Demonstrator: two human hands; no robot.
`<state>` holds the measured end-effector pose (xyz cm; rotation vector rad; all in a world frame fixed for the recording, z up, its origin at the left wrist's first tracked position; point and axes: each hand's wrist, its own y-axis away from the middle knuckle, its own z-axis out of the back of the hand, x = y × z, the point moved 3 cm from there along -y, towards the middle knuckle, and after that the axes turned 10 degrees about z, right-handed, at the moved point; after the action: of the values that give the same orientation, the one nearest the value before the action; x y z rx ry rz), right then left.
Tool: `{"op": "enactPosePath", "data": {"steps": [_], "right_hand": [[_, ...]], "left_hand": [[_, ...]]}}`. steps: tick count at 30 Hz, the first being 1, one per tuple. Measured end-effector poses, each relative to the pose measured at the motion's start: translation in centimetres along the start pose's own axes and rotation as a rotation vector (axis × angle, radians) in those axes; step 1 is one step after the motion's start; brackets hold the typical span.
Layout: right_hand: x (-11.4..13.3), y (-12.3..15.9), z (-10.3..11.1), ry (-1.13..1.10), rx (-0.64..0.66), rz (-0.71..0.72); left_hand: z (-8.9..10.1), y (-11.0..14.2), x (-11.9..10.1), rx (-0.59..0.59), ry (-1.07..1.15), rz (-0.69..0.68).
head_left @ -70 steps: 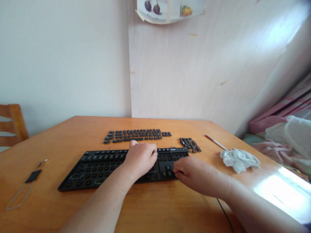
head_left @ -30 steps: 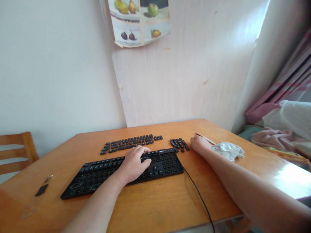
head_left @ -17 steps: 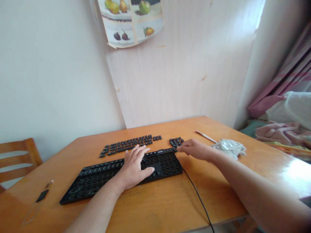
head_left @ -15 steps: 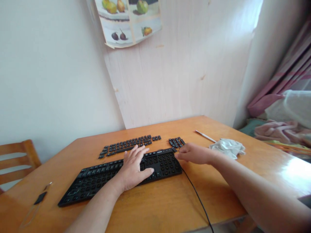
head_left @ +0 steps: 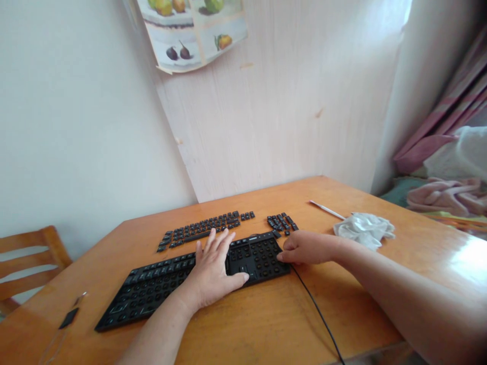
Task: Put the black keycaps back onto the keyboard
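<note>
1. Keyboard (head_left: 165, 284), black, lies flat from the lower left to the centre right of the frame on the wooden tabletop (head_left: 243, 324). Its long axis slopes up toward the right, with the left end nearer the wearer. The edge with the label points toward the wall. Much of its surface lacks caps.

2. The main block of loose keycaps (head_left: 207, 225) sits in the middle of the frame, beyond the keyboard, its long axis also rising rightward.

3. The left hand (head_left: 213, 271), at centre, is open with spread fingers laid over the keyboard; it seems to steady it rather than grip anything. Earlier it was more curled.

4. The right hand (head_left: 307, 247), right of centre, shows the main change: a second ago it was by the pen-like stick (head_left: 327, 209), and now its fingertips are at the keyboard's right end. I judge that the work has shifted back to the number block. Its fingers are folded in; I cannot tell whether they pinch a keycap.

5. Crumpled white cloth (head_left: 364, 229) lies toward the right of the frame, beyond the right wrist.

6. The smaller cluster of keycaps (head_left: 280, 222) lies just beyond the right hand.
</note>
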<state>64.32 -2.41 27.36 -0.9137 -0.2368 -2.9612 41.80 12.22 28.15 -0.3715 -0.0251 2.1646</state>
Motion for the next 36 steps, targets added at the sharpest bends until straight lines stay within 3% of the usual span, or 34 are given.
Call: {"op": "enactPosePath", "data": {"steps": [9,18,23,29,36], "right_hand": [[-0.8,0.0,0.0,-0.047,0.038,0.075],[-0.1,0.2,0.3,0.102,-0.013,0.086],[1.0,0.3,0.3,0.204,-0.045,0.086],[2.3,0.6,0.5,0.391,-0.199,0.042],[3.3,0.1,-0.4,0.444,-0.284,0.202]], "left_hand": [[0.2,-0.2,0.4,-0.002,-0.007,0.022],[1.0,-0.1,0.3,-0.047,-0.037,0.017],[3.3,-0.7,0.3,-0.209,0.012,0.119],[5.9,-2.2,0.6,-0.234,0.093,0.072],[6.1,-5.9,3.1,-0.179,0.044,-0.023]]}}
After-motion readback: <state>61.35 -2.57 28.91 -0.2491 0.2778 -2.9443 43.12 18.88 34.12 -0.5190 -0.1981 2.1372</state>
